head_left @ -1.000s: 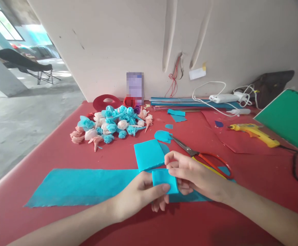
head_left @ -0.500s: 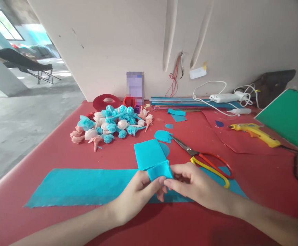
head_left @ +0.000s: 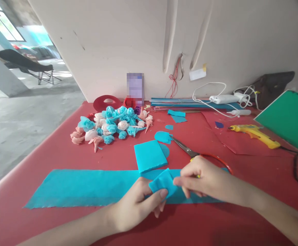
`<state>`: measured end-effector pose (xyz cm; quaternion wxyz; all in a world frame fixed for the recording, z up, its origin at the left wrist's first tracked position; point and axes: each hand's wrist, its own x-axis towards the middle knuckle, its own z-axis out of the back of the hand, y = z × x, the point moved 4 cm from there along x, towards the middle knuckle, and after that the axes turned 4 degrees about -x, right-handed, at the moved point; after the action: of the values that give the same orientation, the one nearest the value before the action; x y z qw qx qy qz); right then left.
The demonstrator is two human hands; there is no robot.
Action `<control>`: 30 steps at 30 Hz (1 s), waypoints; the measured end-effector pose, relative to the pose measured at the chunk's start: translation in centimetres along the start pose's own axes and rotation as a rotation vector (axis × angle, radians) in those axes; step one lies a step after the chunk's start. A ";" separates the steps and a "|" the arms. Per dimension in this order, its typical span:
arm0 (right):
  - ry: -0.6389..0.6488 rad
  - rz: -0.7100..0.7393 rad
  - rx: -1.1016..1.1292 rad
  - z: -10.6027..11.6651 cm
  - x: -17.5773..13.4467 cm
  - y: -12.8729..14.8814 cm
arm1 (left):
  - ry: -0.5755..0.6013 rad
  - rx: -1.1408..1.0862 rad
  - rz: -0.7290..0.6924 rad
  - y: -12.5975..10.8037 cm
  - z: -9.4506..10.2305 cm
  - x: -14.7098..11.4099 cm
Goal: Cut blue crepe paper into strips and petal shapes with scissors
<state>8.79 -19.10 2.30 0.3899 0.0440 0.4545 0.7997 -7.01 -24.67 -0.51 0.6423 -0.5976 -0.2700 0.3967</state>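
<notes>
A small folded piece of blue crepe paper (head_left: 163,183) is pinched between the thumb and fingers of my left hand (head_left: 138,203). Just right of its edge, my right hand (head_left: 206,179) is closed, thumb against curled fingers. Whether the fingertips grip anything is hidden. Beneath both hands lies a long blue paper strip (head_left: 87,186). A square stack of blue paper (head_left: 150,155) rests flat beyond the folded piece. Scissors (head_left: 187,149) with red and yellow handles lie behind my right hand, which partly covers them.
Blue, white and pink paper flowers (head_left: 113,124) are heaped at the back left. Cut blue scraps (head_left: 163,136) lie by the scissor tips. On the right are a yellow glue gun (head_left: 256,133), a green board (head_left: 289,119) and a white power strip (head_left: 223,99).
My right hand has shifted right and up, over the scissor handles, its fingers now curled. The folded paper in my left hand has come down toward me and tilted, clear of the square stack.
</notes>
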 end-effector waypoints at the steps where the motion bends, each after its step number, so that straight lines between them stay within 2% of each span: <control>1: -0.085 0.008 -0.100 0.8 -0.1 -0.5 | -0.004 -0.008 0.013 0.1 0.0 0.0; 4: -0.411 -0.066 -0.491 3.1 -1.1 -3.2 | 0.000 -0.048 0.069 0.4 -0.1 0.2; 6: -0.527 -0.160 -0.696 3.5 -2.0 -5.8 | 0.002 -0.079 0.097 0.6 0.0 0.3; 8: -0.506 -0.255 -0.779 3.1 -2.7 -8.3 | 0.000 -0.113 0.116 0.6 0.0 0.4; 11: -0.459 -0.306 -0.874 2.0 -3.0 -9.6 | -0.011 -0.162 0.139 0.7 0.1 0.4; 16: -0.468 -0.354 -0.918 1.7 -2.1 -7.6 | -0.035 -0.235 0.160 0.9 0.1 0.4; 22: -0.581 -0.375 -0.881 3.3 -2.7 -6.1 | -0.115 -0.335 0.093 0.5 0.5 0.7; 24: -0.658 -0.346 -0.707 3.9 -3.1 -6.2 | -0.147 -0.341 0.036 0.0 1.1 0.8; 26: -0.702 -0.229 -0.330 4.1 -3.0 -6.4 | -0.191 -0.339 -0.029 -0.7 1.8 0.9; 28: -0.640 -0.070 0.063 3.5 -2.2 -6.4 | -0.256 -0.359 -0.094 -1.6 2.6 1.1; 30: -0.525 0.029 0.258 2.5 -1.1 -6.0 | -0.327 -0.395 -0.166 -2.9 3.4 1.8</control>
<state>14.10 -16.42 -0.48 0.4737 0.3051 0.4353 0.7022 -8.28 -21.25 2.60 0.4913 -0.6153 -0.4905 0.3734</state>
